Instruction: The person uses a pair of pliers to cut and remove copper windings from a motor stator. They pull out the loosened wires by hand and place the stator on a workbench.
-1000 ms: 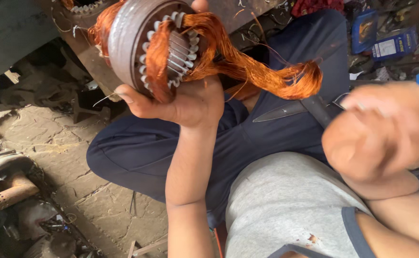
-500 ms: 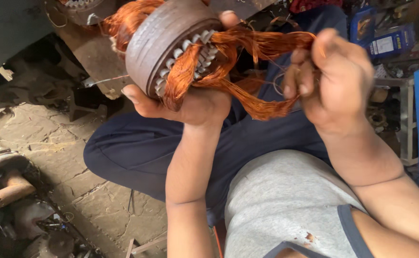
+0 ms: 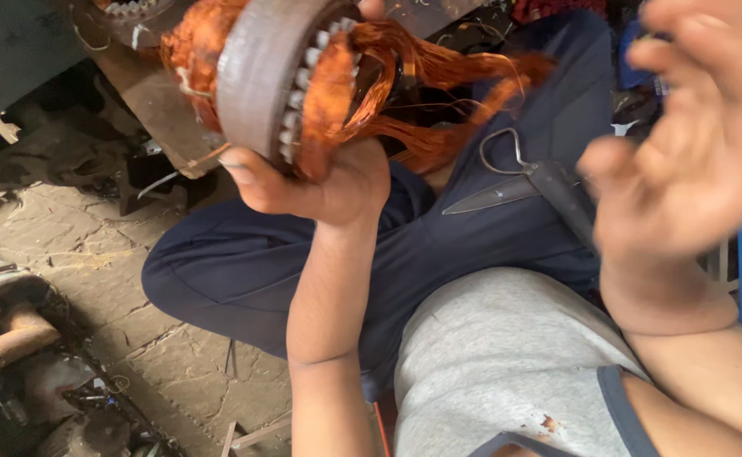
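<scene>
Released from the orange copper windings (image 3: 405, 93), the right hand (image 3: 684, 152) swings away, fingers spread wide; the left hand (image 3: 320, 182) grips the grey round metal stator (image 3: 261, 76) from below, steadying it.

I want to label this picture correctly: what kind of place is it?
Probably a small motor repair workshop. The left hand holds a motor core with loose copper wire, and metal scrap lies on the dirty stone floor.

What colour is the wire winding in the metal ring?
The wire winding is coppery orange, seen best in the head view.
</scene>
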